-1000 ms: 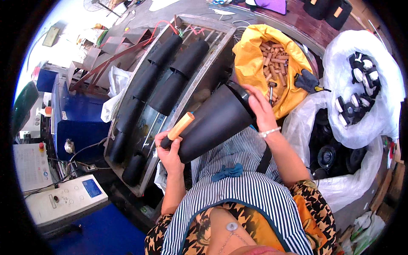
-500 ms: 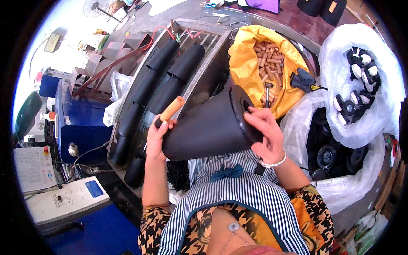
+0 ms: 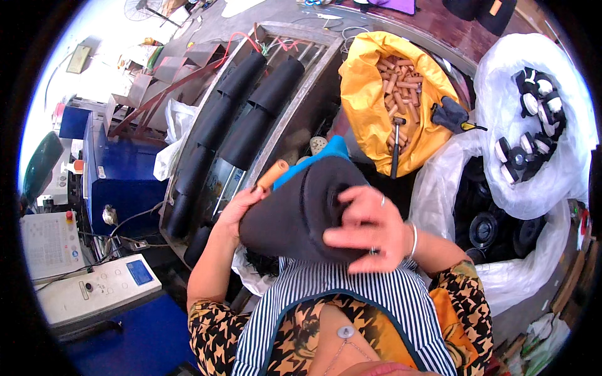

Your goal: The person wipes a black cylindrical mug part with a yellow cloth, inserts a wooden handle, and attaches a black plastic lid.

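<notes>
In front of my apron I have a large black cylinder point(image 3: 276, 229), its round recessed end point(image 3: 329, 200) turned toward the right. My left hand point(image 3: 235, 210) grips its left end, and a short tan tube point(image 3: 273, 175) sticks up from the same hand. My right hand point(image 3: 373, 229), with rings on it, is at the recessed end, fingers spread and slightly blurred. Whether all its fingertips touch the end I cannot tell. Behind the cylinder shows part of a bright blue thing point(image 3: 338, 146), mostly hidden.
A metal-framed rack point(image 3: 323, 59) carries several black cylinders point(image 3: 229, 119) on the left. A yellow bag point(image 3: 357, 81) holds tan tubes, a hammer point(image 3: 396, 147) and a dark glove point(image 3: 448, 113). White plastic bags point(image 3: 489, 69) of black parts stand right. A control panel point(image 3: 100, 291) is at left.
The cylinder has swung so its recessed end faces me more. My right hand has moved left and down across that end, fingers spreading. The blue thing has come into sight behind the cylinder.
</notes>
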`<action>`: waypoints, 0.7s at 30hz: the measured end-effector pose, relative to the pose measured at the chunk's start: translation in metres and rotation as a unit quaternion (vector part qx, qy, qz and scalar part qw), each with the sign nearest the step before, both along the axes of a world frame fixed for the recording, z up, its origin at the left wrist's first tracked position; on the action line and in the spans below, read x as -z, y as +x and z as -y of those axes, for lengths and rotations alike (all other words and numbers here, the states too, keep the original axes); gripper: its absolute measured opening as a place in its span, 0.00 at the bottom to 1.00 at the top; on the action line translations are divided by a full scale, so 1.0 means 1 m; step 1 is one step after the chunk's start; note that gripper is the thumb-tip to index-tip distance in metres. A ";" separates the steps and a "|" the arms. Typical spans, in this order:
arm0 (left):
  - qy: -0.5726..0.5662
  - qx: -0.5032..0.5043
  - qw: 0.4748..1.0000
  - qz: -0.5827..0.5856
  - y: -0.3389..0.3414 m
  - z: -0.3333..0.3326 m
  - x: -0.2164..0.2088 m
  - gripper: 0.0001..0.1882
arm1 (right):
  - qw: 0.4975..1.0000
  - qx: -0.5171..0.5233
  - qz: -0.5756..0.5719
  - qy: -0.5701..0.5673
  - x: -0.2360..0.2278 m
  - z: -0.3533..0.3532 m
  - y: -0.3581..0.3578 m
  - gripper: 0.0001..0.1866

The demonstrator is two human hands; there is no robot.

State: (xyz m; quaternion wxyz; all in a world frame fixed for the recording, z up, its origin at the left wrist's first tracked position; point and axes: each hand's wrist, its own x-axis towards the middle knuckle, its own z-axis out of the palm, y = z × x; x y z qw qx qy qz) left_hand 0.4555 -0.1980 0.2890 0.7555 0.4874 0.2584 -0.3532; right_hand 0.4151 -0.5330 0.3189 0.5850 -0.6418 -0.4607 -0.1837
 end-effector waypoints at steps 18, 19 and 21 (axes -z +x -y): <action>0.411 0.024 0.643 0.645 -0.043 0.089 -0.030 0.13 | 0.820 0.051 -0.517 0.239 0.086 0.020 0.035 0.24; 0.417 0.207 0.472 0.749 -0.040 0.100 -0.048 0.16 | 0.726 -0.020 -0.622 0.294 0.102 0.029 0.041 0.24; 0.335 0.349 0.285 0.827 -0.035 0.123 -0.065 0.17 | 0.643 -0.028 -0.726 0.243 0.125 0.052 0.047 0.25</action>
